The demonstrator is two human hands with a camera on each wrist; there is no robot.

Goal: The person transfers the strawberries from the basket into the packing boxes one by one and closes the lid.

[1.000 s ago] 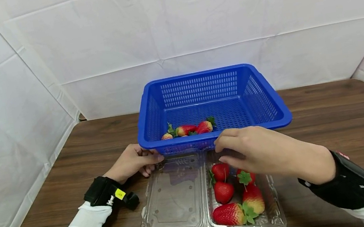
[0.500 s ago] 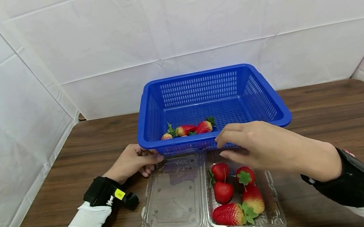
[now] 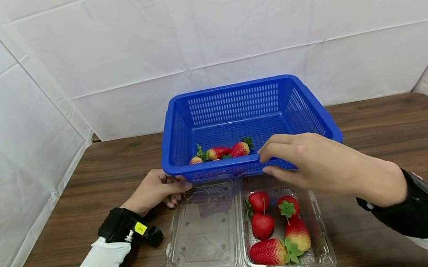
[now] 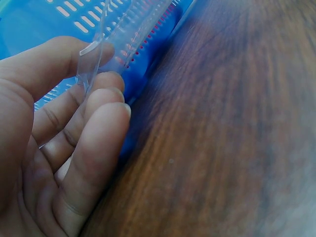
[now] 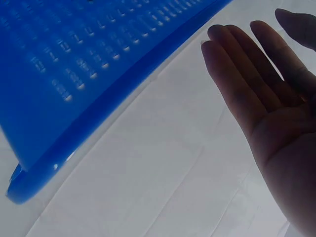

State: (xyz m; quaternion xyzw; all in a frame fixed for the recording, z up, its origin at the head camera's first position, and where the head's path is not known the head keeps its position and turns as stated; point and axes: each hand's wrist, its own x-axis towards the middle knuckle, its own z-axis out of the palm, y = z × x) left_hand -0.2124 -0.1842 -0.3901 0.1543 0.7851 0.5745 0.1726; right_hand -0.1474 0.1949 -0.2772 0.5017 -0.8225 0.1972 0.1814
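Observation:
A clear plastic clamshell box lies unfolded, its flat lid (image 3: 208, 231) to the left and its tray (image 3: 318, 247) to the right. Several strawberries (image 3: 263, 226) sit in the tray. My left hand (image 3: 159, 190) pinches the lid's far left corner; up close, thumb and fingers hold the clear plastic edge (image 4: 91, 61). Over the tray's far end hovers my right hand (image 3: 318, 164), beside the front rim of a blue basket (image 3: 232, 89). Its fingers are relaxed and apart, holding nothing, as the right wrist view also shows.
Strawberries (image 3: 218, 152) with green leaves lie at the basket's front left, partly hidden by its rim. Brown wood tabletop (image 3: 389, 139) surrounds everything. White sheeting (image 3: 198, 25) walls off the back and both sides.
My right hand has shifted slightly up and to the right, from above the tray toward the basket's front rim. The left hand, box and strawberries stay where they were.

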